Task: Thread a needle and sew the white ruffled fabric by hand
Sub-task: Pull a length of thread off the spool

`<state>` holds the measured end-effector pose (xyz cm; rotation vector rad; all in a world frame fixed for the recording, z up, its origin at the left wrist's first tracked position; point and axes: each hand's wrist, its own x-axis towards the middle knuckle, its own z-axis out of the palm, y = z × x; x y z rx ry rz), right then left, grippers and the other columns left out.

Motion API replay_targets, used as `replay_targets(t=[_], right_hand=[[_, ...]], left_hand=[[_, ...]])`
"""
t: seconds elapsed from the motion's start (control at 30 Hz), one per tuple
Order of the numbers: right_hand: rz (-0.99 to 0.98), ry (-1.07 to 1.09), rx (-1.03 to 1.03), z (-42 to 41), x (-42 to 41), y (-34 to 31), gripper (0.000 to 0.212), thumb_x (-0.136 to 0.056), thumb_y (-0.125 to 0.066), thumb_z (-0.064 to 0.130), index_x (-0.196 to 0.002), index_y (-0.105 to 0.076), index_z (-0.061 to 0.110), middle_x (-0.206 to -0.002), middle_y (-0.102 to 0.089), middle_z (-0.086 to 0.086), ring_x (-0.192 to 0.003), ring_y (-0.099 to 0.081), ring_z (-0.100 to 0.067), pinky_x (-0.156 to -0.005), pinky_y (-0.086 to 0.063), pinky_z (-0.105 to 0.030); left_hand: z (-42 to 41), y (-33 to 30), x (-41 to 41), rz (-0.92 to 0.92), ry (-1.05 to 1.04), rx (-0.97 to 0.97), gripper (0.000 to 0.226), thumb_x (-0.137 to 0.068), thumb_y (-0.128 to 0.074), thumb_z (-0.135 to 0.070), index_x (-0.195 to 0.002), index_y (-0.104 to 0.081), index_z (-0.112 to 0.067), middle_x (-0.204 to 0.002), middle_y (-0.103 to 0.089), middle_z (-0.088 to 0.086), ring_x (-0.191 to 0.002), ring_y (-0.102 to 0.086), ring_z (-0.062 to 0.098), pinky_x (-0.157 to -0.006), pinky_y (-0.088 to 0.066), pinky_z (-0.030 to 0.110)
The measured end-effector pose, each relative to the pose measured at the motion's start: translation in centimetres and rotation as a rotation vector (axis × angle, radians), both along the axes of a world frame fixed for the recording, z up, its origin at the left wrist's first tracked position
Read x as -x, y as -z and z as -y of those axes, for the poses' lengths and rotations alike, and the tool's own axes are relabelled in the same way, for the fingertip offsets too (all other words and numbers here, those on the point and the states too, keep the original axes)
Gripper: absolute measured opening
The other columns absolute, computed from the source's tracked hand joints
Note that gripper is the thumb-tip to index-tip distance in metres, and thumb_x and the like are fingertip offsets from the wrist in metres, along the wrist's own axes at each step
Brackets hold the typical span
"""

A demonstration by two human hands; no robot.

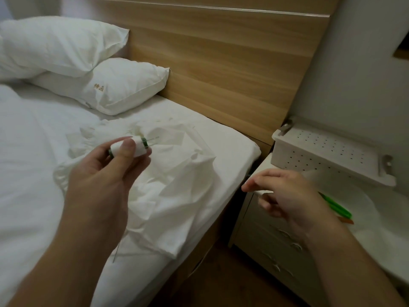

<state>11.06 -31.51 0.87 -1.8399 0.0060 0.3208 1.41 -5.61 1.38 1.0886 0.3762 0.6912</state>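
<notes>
One spool of white thread (130,146) with green rims was held up over the bed (232,140) by the left hand (106,171); its grip was clamped on the spool, thumb across the front and fingers curled behind. Two thin needle-like pins (152,140) seemed to stick out of the spool's right end, though they were too fine to tell for sure. Another thin, straight sliver (116,251), perhaps a needle, lay on the sheet below the left wrist.

The white ruffled fabric (172,173), one crumpled piece, lay on the bed near its right edge, under and just beyond the spool. Two white pillows (66,60) were stacked against the wooden headboard (221,63), the lower one marked with small gold characters.

The right hand (285,196) hovered over the near corner of the bedside table (261,235). Its fingers were loosely bent and apart; motion blur made it impossible to tell whether anything thin was pinched between them.

On the table stood one white perforated tray (327,151), tilted, with a metal bracket at each end, two in all. Beside the right hand lay one bright green item (336,206) and, just next to it, one small orange piece (347,221). The table's front showed three drawer handles.
</notes>
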Motion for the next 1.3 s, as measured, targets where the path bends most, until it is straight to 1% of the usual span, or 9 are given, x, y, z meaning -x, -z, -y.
replay_targets(t=[0.13, 0.33, 0.53, 0.7, 0.9, 1.03, 1.13, 1.23, 1.3], right_hand=[[-0.019, -0.103, 0.193, 1.2, -0.8, 1.2, 0.02, -0.1, -0.06, 0.009, -0.089, -0.075, 0.007, -0.084, -0.079, -0.007, -0.053, -0.054, -0.015, -0.045, -0.041, -0.023], [-0.126, -0.252, 0.429, 2.9, -1.6, 2.9, 0.019, -0.101, -0.061, 0.011, -0.091, -0.077, 0.009, -0.084, -0.079, -0.005, -0.065, -0.066, -0.016, -0.058, -0.051, -0.028], [-0.14, -0.056, 0.28, 3.6, -1.5, 3.0, 0.018, -0.104, -0.056, 0.003, -0.099, -0.073, 0.002, -0.091, -0.078, -0.017, -0.076, -0.078, -0.03, -0.068, -0.065, -0.041], [-0.166, -0.003, 0.309, 3.8, -1.0, 2.4, 0.023, -0.105, -0.051, 0.001, -0.098, -0.073, 0.001, -0.094, -0.076, -0.019, -0.081, -0.078, -0.03, -0.062, -0.063, -0.036], [-0.087, -0.014, 0.47, 4.1, -0.9, 2.8, 0.024, -0.104, -0.051, 0.003, -0.096, -0.072, 0.008, -0.098, -0.073, -0.014, -0.084, -0.076, -0.027, -0.06, -0.065, -0.043], [0.107, -0.061, 0.61, 3.1, -0.1, 2.4, 0.022, -0.103, -0.056, 0.009, -0.095, -0.067, 0.026, -0.098, -0.072, -0.003, -0.08, -0.075, -0.017, -0.068, -0.066, -0.041], [0.274, -0.193, 0.361, 1.0, 1.7, 1.0, 0.022, -0.101, -0.059, 0.008, -0.103, -0.067, 0.029, -0.099, -0.074, 0.006, -0.091, -0.073, -0.01, -0.074, -0.06, -0.027], [0.151, -0.408, -0.122, -1.4, 4.0, 0.0, 0.032, -0.096, -0.062, -0.004, -0.121, -0.063, 0.016, -0.109, -0.077, 0.001, -0.105, -0.073, -0.014, -0.091, -0.06, -0.034], [0.058, -0.525, -0.287, -2.7, 5.0, 0.2, 0.043, -0.094, -0.063, -0.006, -0.131, -0.056, 0.014, -0.12, -0.075, -0.002, -0.117, -0.07, -0.016, -0.104, -0.054, -0.041]], left_hand=[[0.0, -0.6, 0.1, 0.109, 0.01, 0.09, 0.021, -0.104, -0.062, -0.013, -0.121, -0.067, -0.001, -0.103, -0.078, 0.014, -0.1, -0.08, 0.032, -0.085, -0.066, 0.039], [0.5, -0.5, 0.1, 0.091, 0.017, -0.005, 0.02, -0.1, -0.066, -0.013, -0.118, -0.07, -0.005, -0.096, -0.075, 0.009, -0.075, -0.074, 0.019, -0.078, -0.065, 0.033], [1.2, -0.3, 0.2, 0.082, 0.062, -0.118, 0.018, -0.101, -0.066, -0.012, -0.118, -0.071, -0.006, -0.097, -0.073, 0.01, -0.075, -0.072, 0.018, -0.079, -0.065, 0.034], [1.0, -0.4, 0.1, 0.099, 0.054, -0.097, 0.014, -0.101, -0.067, -0.013, -0.114, -0.072, -0.009, -0.095, -0.074, 0.007, -0.073, -0.071, 0.014, -0.079, -0.064, 0.031], [1.9, -0.4, 0.4, 0.074, 0.123, -0.15, 0.021, -0.098, -0.068, -0.014, -0.117, -0.072, -0.007, -0.098, -0.072, 0.012, -0.078, -0.072, 0.02, -0.08, -0.065, 0.035], [2.8, -0.4, 0.4, 0.065, 0.168, -0.168, 0.019, -0.096, -0.069, -0.014, -0.114, -0.073, -0.008, -0.093, -0.074, 0.01, -0.077, -0.071, 0.022, -0.079, -0.065, 0.037], [3.6, -0.2, 0.4, 0.047, 0.204, -0.2, 0.021, -0.094, -0.071, -0.015, -0.113, -0.073, -0.007, -0.094, -0.075, 0.013, -0.076, -0.073, 0.022, -0.078, -0.066, 0.038], [4.7, 0.0, 0.5, 0.018, 0.227, -0.256, 0.021, -0.096, -0.071, -0.013, -0.115, -0.074, -0.006, -0.097, -0.074, 0.017, -0.078, -0.075, 0.024, -0.078, -0.066, 0.04], [5.3, 0.1, 0.5, -0.001, 0.241, -0.292, 0.021, -0.096, -0.072, -0.013, -0.116, -0.074, -0.009, -0.098, -0.076, 0.016, -0.082, -0.077, 0.025, -0.079, -0.066, 0.041]])
